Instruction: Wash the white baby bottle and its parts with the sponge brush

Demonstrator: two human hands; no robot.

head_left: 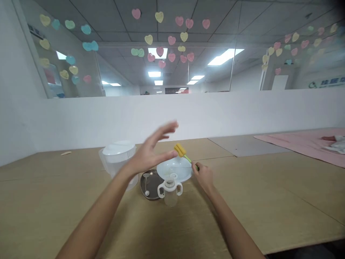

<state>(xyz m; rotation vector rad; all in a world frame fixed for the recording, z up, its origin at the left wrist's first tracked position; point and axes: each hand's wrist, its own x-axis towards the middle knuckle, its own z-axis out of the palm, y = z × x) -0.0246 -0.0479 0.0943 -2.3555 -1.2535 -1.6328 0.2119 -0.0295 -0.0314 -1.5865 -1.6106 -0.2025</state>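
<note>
Forearms (pixel 97 219) framed my feed: left hand (pixel 147 153) spread, empty; right hand (pixel 205 177) gripping the sponge brush (pixel 179 149). Between and below them stood the handled bottle (pixel 170 197). I judged brush handling underway; the next move seemingly called for left-hand steadying.

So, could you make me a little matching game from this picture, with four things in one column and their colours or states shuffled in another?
Things:
1. Brush head
2. Bottle
3. Tray
4. Left hand

Descriptions:
A. Dark, with a slim whitish piece lying on it
B. Open and raised
C. Yellow
D. See-through, with two white handles

Pairs: 1-C, 2-D, 3-A, 4-B
</note>
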